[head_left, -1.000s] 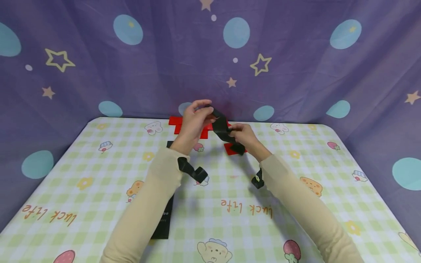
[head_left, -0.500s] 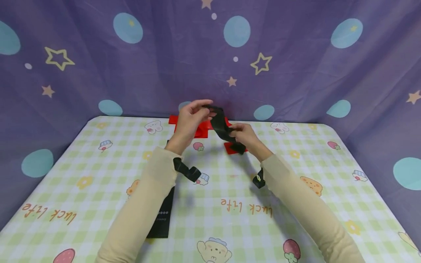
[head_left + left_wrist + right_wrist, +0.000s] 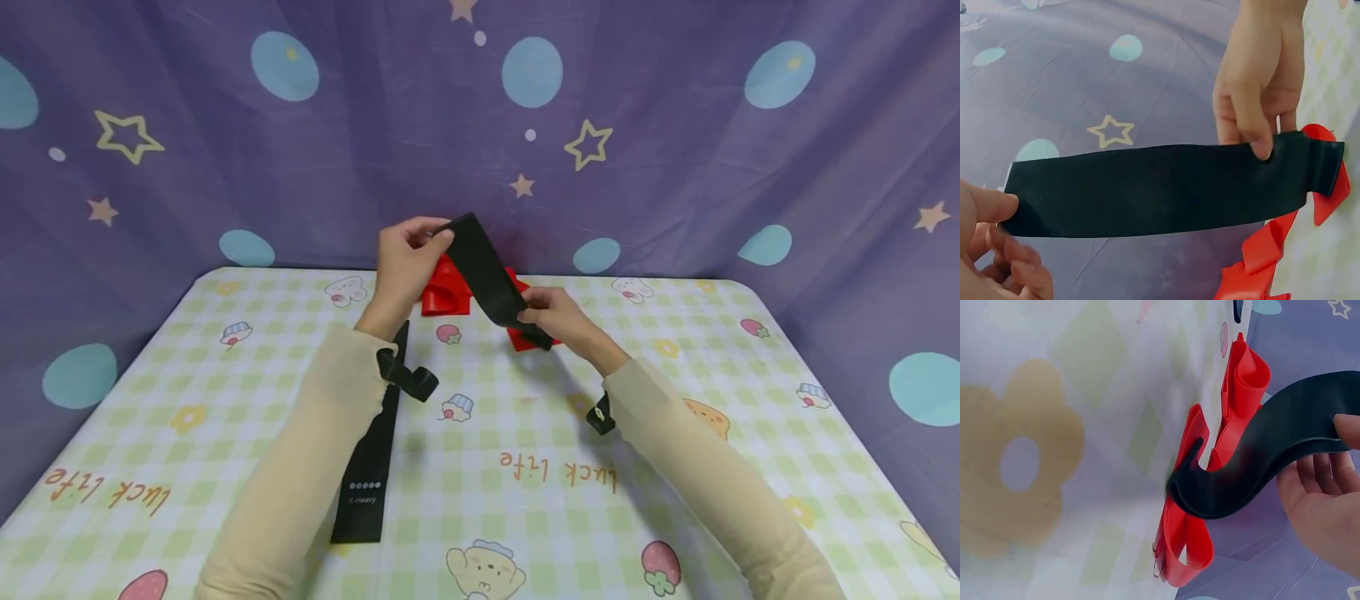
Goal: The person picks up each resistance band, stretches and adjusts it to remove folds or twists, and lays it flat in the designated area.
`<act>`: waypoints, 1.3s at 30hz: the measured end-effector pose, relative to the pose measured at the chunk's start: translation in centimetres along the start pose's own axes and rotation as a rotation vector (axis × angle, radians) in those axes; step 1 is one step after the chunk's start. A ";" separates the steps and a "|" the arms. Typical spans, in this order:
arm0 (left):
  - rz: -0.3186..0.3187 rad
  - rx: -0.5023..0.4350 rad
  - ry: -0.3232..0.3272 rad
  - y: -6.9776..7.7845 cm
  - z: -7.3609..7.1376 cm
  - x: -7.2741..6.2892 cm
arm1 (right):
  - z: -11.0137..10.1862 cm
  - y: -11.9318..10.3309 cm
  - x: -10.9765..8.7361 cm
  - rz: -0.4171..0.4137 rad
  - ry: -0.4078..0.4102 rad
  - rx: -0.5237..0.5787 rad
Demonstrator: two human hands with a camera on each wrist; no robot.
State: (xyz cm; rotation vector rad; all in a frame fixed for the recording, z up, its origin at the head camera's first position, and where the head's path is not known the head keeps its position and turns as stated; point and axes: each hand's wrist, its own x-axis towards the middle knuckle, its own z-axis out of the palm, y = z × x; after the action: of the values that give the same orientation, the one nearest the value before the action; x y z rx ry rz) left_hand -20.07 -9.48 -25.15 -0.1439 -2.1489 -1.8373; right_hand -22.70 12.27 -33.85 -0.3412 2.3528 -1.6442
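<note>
A flat black resistance band (image 3: 486, 271) is held up between both hands near the back of the table. My left hand (image 3: 400, 265) pinches its upper end between thumb and fingers. The right hand (image 3: 567, 323) grips it lower down, thumb on the front face. In the left wrist view the black stretch (image 3: 1147, 190) between the hands lies smooth and nearly straight. Past the right fingers its loose end curls down in the right wrist view, overlapping a red band (image 3: 1188, 556) that lies looped on the table.
Left of centre, a second black band (image 3: 375, 454) with printed dots and lettering lies flat, partly under the left forearm. More folded red band (image 3: 446, 292) lies at the table's back edge, before a purple curtain (image 3: 360, 167). The checked tablecloth (image 3: 465, 467) carries printed pictures.
My left hand has moved left and slightly up, drawing the twisted, slack black band into a straighter, flat strip. The right hand has stayed nearly in place.
</note>
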 end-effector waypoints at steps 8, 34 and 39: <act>-0.001 0.073 0.060 0.5 -0.4 0.4 | 0.2 -0.4 -1.0 -0.043 -0.045 -0.021; 0.080 0.043 -0.037 5.1 1.1 2.3 | 3.6 -0.8 -2.4 -0.083 -0.211 0.145; 0.115 0.038 -0.017 5.7 0.8 2.4 | 4.5 -0.6 -3.0 -0.046 -0.231 0.127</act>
State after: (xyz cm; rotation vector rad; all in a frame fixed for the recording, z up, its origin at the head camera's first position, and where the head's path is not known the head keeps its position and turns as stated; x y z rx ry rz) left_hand -20.95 -8.02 -19.14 -0.2693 -2.1381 -1.7370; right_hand -18.37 9.06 -34.57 -0.5321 2.0766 -1.6660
